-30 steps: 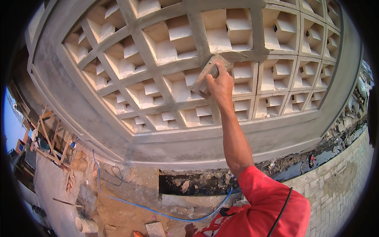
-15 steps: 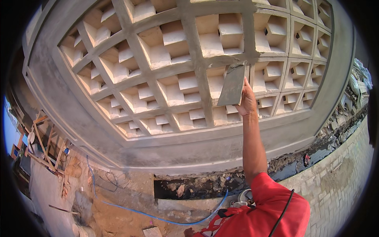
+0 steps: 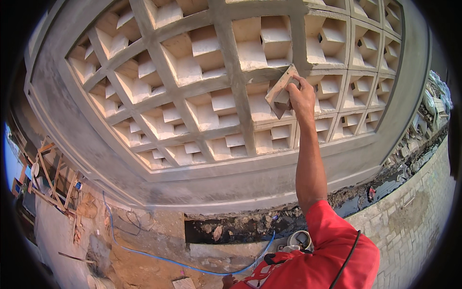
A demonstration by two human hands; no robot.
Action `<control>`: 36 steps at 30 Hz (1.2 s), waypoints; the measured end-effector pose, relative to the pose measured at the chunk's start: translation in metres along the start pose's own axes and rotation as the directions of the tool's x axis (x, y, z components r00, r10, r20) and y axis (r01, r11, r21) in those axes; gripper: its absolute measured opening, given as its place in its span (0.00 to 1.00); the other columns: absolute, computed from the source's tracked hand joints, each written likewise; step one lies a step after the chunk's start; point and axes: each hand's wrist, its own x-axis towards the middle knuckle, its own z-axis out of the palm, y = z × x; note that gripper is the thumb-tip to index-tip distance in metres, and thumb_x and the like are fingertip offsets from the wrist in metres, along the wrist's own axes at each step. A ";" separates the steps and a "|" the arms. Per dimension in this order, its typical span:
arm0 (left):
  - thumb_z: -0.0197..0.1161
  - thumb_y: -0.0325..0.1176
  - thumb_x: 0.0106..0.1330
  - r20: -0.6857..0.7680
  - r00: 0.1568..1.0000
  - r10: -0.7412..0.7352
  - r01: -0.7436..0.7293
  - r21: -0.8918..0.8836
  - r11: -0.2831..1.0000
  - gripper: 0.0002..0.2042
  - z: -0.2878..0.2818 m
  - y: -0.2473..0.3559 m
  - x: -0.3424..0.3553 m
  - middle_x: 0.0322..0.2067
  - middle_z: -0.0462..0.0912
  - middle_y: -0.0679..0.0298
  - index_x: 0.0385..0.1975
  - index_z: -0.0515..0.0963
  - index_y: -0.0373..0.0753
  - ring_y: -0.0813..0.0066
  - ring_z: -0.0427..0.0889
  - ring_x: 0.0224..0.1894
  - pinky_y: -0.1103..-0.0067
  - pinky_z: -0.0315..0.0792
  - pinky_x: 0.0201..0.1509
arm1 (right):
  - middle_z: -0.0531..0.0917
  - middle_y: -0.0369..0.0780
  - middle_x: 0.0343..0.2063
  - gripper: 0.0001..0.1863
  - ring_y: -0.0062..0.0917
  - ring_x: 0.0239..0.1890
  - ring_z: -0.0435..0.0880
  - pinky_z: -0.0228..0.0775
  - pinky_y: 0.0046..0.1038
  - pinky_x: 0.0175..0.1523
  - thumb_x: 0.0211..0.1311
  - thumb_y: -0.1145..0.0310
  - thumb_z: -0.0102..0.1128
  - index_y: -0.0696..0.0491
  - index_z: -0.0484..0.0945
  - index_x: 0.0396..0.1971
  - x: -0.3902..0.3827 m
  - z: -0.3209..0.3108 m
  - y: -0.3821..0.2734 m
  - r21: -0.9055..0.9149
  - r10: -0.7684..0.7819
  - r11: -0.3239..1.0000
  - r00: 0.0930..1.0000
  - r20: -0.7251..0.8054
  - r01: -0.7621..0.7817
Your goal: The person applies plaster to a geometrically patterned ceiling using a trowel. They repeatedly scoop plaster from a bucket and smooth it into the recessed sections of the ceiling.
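Note:
With my right arm reaching up, my right hand (image 3: pixel 302 98) is closed round the handle of a plastering float (image 3: pixel 282 86). The float is tilted, its pale back and handle side toward me. Its upper end is against or very close to the grey plastered bar (image 3: pixel 265 74) of a breeze-block wall (image 3: pixel 255 103); contact is hard to tell. Pale blocks with angled fins sit in the openings between the bars. At the lower edge only a small part of my left hand (image 3: pixel 228 280) shows beside the red shirt, its fingers hidden.
Below the wall runs a muddy trench (image 3: pixel 216 232) with dark water. A blue hose (image 3: pixel 192 266) crosses the dirt ground. Near my body stands a bucket (image 3: pixel 299 240). Timber framing (image 3: pixel 55 178) leans at the left; grey paving (image 3: pixel 404 226) and rubble (image 3: pixel 421 127) lie at the right.
My right hand has turned over with the float, so its mortar-covered face no longer shows and its handle side does. The float has tilted and its upper end has risen slightly toward the bar.

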 end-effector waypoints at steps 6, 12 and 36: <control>0.66 0.42 0.55 -0.004 1.000 -0.001 0.001 0.012 1.000 0.12 -0.002 0.000 0.004 0.29 0.77 0.64 0.34 0.78 0.43 0.65 0.77 0.29 0.73 0.72 0.28 | 0.83 0.56 0.38 0.29 0.45 0.45 0.82 0.70 0.37 0.53 0.49 0.63 0.56 0.58 0.75 0.54 -0.021 0.043 -0.018 -0.162 -0.028 0.987 0.999 -0.043 0.020; 0.66 0.42 0.54 0.006 1.000 0.007 -0.008 0.027 1.000 0.12 0.002 -0.002 0.004 0.29 0.77 0.64 0.34 0.78 0.43 0.65 0.77 0.30 0.73 0.72 0.29 | 0.81 0.58 0.39 0.29 0.49 0.47 0.80 0.68 0.40 0.55 0.49 0.63 0.56 0.59 0.74 0.54 -0.046 0.082 -0.033 -0.109 -0.050 0.993 0.998 0.041 0.055; 0.66 0.42 0.53 0.010 0.999 0.030 -0.031 0.062 0.998 0.13 0.014 -0.026 -0.004 0.30 0.78 0.64 0.35 0.78 0.43 0.65 0.78 0.32 0.73 0.73 0.31 | 0.78 0.43 0.32 0.33 0.34 0.30 0.79 0.72 0.36 0.39 0.50 0.67 0.61 0.49 0.69 0.61 -0.061 0.092 0.003 -0.321 -0.418 0.825 0.884 0.208 0.465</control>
